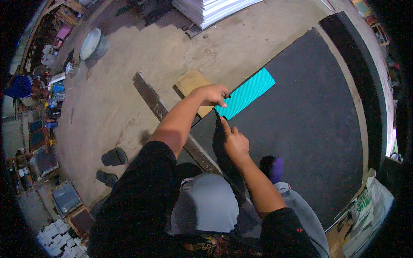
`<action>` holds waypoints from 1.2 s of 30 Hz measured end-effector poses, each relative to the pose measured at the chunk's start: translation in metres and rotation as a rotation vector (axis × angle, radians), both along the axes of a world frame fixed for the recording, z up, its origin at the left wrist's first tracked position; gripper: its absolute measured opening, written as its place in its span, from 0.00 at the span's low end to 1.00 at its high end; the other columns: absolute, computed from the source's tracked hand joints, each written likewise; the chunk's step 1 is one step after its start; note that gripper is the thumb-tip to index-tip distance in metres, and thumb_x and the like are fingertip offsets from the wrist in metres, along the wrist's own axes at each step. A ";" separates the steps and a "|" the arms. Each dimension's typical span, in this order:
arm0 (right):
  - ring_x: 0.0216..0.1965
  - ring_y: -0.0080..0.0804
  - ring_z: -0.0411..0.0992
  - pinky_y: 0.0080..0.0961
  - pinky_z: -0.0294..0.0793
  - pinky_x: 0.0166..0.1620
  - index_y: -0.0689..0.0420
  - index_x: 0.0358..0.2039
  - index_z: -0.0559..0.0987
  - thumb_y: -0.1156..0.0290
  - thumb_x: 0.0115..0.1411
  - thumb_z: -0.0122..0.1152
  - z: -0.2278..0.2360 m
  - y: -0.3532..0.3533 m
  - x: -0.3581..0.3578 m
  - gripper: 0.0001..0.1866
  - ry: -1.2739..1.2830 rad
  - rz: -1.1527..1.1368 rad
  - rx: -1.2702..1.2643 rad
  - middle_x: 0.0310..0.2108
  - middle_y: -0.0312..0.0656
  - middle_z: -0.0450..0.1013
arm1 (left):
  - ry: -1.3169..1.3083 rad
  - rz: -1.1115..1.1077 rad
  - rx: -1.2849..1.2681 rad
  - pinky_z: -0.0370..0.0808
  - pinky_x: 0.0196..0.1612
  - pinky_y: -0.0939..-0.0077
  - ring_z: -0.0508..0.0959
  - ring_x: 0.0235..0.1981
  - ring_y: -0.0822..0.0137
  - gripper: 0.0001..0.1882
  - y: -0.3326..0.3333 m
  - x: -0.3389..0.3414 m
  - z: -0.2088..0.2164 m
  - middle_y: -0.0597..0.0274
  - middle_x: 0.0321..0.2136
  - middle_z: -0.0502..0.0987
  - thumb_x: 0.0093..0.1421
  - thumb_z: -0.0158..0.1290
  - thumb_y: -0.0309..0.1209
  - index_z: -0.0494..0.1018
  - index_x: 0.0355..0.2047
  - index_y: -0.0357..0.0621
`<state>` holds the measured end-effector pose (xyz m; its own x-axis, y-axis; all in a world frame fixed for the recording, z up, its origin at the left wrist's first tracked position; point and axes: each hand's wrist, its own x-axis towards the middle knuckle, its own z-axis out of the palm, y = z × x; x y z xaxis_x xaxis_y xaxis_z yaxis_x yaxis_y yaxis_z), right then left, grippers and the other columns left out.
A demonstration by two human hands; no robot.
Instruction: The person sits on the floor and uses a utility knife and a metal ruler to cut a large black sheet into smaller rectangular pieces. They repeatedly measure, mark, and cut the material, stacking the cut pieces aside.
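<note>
- Can't see the palm of the left hand (211, 94), turned down beside one end of the teal sheet (248, 93).
- Can't name the red bit (221, 118) by the fingertip of the right hand (236, 143); too tiny to tell.
- Can't see all of the tan board (192, 83), partly hidden behind the left hand and left arm (178, 122).
- Can't see the middle of the long beam (149, 95), also behind the left arm.
- Can't see the back of the white stack (215, 10), cut off by the top edge.
- Can't sort out the small things (53, 101) near the left rim; too blurry.
</note>
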<state>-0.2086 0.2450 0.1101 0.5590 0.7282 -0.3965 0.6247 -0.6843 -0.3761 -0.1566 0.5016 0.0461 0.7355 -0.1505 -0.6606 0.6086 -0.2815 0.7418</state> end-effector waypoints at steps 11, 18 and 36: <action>0.43 0.57 0.78 0.45 0.75 0.47 0.57 0.49 0.83 0.64 0.66 0.64 -0.050 -0.004 0.026 0.15 0.004 -0.887 0.463 0.40 0.57 0.78 | -0.632 0.146 0.851 0.69 0.58 0.50 0.71 0.57 0.48 0.21 -0.075 -0.087 -0.002 0.53 0.51 0.76 0.64 0.59 0.38 0.78 0.58 0.59; 0.40 0.43 0.77 0.41 0.75 0.46 0.60 0.51 0.79 0.63 0.61 0.70 -0.064 -0.004 0.051 0.21 0.103 -1.223 0.641 0.36 0.43 0.76 | -0.675 0.192 1.016 0.48 0.69 0.34 0.53 0.71 0.37 0.24 -0.150 -0.084 0.008 0.49 0.68 0.62 0.65 0.58 0.40 0.75 0.62 0.61; 0.36 0.48 0.78 0.41 0.79 0.36 0.57 0.51 0.69 0.68 0.71 0.56 -0.081 -0.174 0.214 0.13 0.063 -1.442 0.751 0.39 0.47 0.73 | -0.726 -0.362 0.954 0.40 0.72 0.26 0.40 0.77 0.35 0.36 -0.239 -0.055 0.015 0.45 0.77 0.43 0.65 0.45 0.67 0.58 0.72 0.82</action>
<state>0.0050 0.0709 0.0289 0.9084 -0.3272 -0.2604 -0.3650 -0.3166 -0.8755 -0.2113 0.2625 0.0616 0.9915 -0.1046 -0.0775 -0.0789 -0.9561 0.2822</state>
